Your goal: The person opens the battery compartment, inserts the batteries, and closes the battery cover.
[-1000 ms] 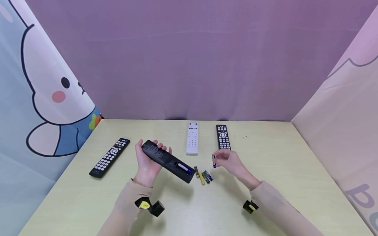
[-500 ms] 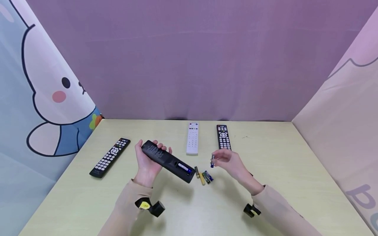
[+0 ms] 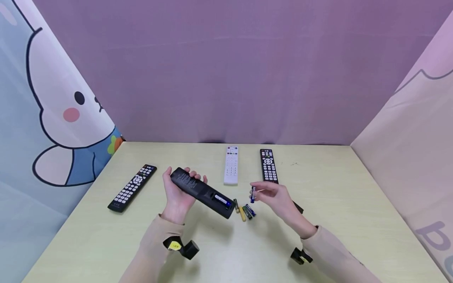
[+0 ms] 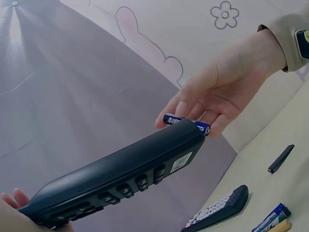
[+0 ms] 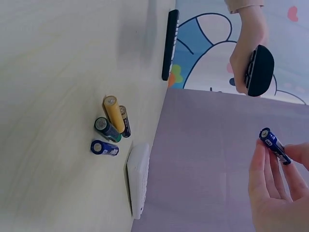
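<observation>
Left grip (image 3: 178, 200) is holding one black remote (image 3: 199, 192); right grip (image 3: 277, 197) is pinching one blue battery (image 3: 253, 195) nearby.
One compartment battery (image 3: 221, 199) is showing; four loose batteries (image 3: 247, 213) and three other remotes (image 3: 231, 166) are occupying the worktop (image 3: 332, 192); rear print (image 3: 188, 179) is appearing illegible.

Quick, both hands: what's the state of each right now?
Left hand: holding a black remote, back side up.
Right hand: pinching a blue battery.

Screened-off tabletop setting; type of room around it cannot be told. Pale table (image 3: 329, 196), purple cloth (image 3: 226, 86) behind, cartoon-printed cloths (image 3: 17, 212) closing left and right sides.
</observation>
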Action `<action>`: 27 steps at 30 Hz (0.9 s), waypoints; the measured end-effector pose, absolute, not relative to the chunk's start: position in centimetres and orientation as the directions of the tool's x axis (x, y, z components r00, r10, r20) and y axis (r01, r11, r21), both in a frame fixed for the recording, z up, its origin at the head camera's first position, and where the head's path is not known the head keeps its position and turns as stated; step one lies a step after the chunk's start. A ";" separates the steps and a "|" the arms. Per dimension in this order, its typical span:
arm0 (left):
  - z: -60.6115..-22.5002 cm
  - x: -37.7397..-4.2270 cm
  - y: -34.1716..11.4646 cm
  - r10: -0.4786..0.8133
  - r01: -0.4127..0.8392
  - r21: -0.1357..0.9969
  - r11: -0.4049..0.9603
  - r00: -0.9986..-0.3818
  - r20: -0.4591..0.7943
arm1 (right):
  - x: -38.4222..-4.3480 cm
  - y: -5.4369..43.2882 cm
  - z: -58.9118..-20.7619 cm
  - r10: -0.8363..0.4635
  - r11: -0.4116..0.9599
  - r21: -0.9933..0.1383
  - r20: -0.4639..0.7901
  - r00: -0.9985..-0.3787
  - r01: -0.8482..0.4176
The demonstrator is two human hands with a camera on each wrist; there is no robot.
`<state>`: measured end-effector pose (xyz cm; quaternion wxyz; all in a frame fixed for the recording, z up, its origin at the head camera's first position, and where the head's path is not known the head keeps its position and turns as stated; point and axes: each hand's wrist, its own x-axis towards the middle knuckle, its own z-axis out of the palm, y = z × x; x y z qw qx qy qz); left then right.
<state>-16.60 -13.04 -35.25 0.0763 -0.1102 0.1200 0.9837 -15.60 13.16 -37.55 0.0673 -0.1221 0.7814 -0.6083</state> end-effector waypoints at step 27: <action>-35.1 -16.6 -12.3 0.131 -0.182 0.215 -0.959 -0.964 -0.232 | -14.7 11.7 -37.4 -0.324 0.056 -0.998 -0.027 -0.946 0.009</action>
